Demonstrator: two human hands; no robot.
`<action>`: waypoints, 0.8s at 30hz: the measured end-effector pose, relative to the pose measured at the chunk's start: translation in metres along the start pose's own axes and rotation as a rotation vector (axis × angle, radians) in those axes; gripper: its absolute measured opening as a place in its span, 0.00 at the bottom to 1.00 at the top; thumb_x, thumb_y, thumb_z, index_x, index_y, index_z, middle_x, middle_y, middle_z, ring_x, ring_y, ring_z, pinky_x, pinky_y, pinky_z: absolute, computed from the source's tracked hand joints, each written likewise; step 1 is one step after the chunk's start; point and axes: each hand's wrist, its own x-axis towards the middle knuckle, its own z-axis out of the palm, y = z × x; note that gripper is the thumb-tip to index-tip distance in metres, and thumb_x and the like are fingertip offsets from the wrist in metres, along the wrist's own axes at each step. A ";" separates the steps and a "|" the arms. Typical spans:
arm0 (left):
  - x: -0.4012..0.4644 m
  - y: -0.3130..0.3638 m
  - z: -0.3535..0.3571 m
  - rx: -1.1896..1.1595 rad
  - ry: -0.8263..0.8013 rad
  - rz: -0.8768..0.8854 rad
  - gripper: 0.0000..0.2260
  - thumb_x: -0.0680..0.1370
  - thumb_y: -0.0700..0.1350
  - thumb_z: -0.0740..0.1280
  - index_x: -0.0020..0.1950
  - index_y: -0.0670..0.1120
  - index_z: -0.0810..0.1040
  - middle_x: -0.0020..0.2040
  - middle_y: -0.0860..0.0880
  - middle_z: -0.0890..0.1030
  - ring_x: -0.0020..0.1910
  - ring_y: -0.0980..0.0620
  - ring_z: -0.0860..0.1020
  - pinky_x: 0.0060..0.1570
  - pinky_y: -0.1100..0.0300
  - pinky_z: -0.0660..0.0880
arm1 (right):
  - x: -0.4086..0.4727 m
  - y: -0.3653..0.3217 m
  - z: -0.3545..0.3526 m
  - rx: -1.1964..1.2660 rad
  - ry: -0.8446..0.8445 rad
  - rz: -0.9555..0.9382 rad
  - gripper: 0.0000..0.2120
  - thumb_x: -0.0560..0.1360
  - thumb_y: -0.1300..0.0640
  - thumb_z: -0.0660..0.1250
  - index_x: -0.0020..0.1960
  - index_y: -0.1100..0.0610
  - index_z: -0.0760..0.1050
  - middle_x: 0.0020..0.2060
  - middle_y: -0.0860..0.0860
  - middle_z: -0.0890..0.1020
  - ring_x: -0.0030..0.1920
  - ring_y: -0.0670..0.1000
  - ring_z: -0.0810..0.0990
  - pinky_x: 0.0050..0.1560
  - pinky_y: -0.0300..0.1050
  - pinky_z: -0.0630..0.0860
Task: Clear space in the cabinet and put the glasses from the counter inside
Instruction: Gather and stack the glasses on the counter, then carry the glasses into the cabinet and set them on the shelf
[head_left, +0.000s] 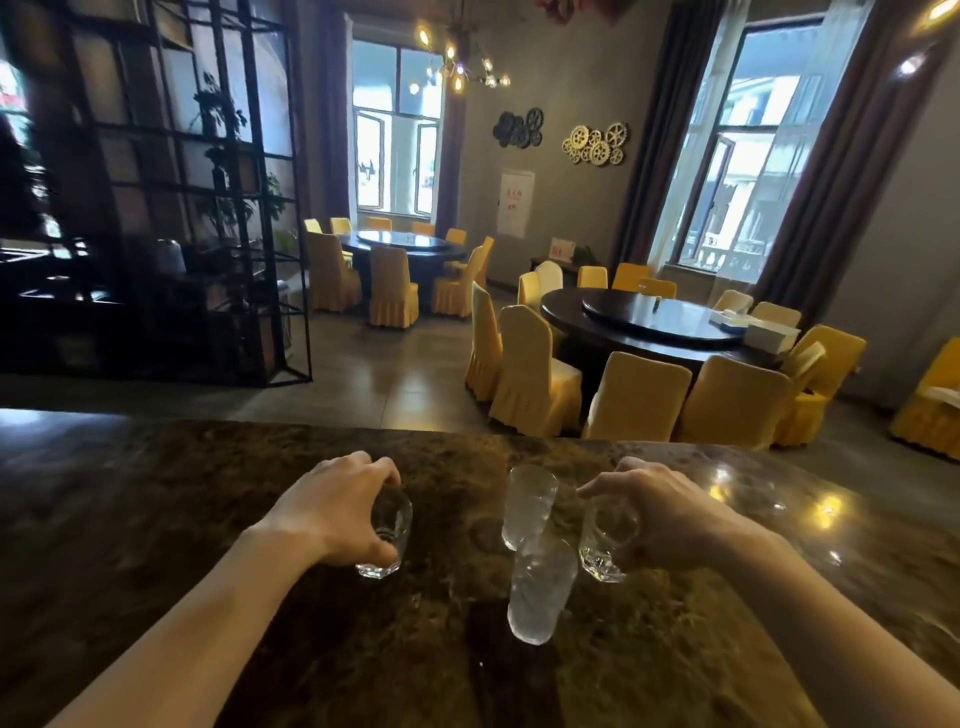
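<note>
Glasses: left hand grasps lower-centre left glass; right hand grasps right glass; two frosted glasses stand between on counter.

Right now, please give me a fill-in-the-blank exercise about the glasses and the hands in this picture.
1. There are ____ glasses on the counter.
2. The left hand grips one glass, and the right hand grips ____ glass.
3. The two tall glasses that no hand touches stand ____ the two hands.
4. The chairs around the round table wear ____ covers.

Missing words: four; one; between; yellow
</note>
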 end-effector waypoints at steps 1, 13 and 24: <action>-0.012 0.009 -0.001 0.010 0.002 -0.010 0.38 0.63 0.63 0.77 0.69 0.58 0.69 0.61 0.56 0.73 0.62 0.52 0.72 0.60 0.56 0.74 | -0.011 0.000 -0.001 -0.005 -0.002 -0.015 0.37 0.67 0.50 0.81 0.70 0.34 0.69 0.56 0.43 0.71 0.55 0.46 0.73 0.55 0.43 0.77; -0.175 0.107 0.041 0.027 -0.039 -0.132 0.35 0.60 0.65 0.78 0.64 0.61 0.71 0.54 0.60 0.73 0.54 0.58 0.75 0.53 0.60 0.77 | -0.157 -0.004 0.056 0.066 -0.040 -0.216 0.37 0.65 0.49 0.82 0.70 0.37 0.71 0.55 0.44 0.73 0.53 0.47 0.76 0.53 0.46 0.81; -0.250 0.140 0.123 -0.055 -0.132 -0.130 0.35 0.65 0.62 0.78 0.69 0.60 0.69 0.61 0.60 0.72 0.60 0.58 0.72 0.58 0.61 0.76 | -0.223 -0.040 0.158 0.097 -0.144 -0.168 0.39 0.65 0.48 0.81 0.72 0.40 0.69 0.60 0.46 0.72 0.59 0.51 0.72 0.55 0.47 0.77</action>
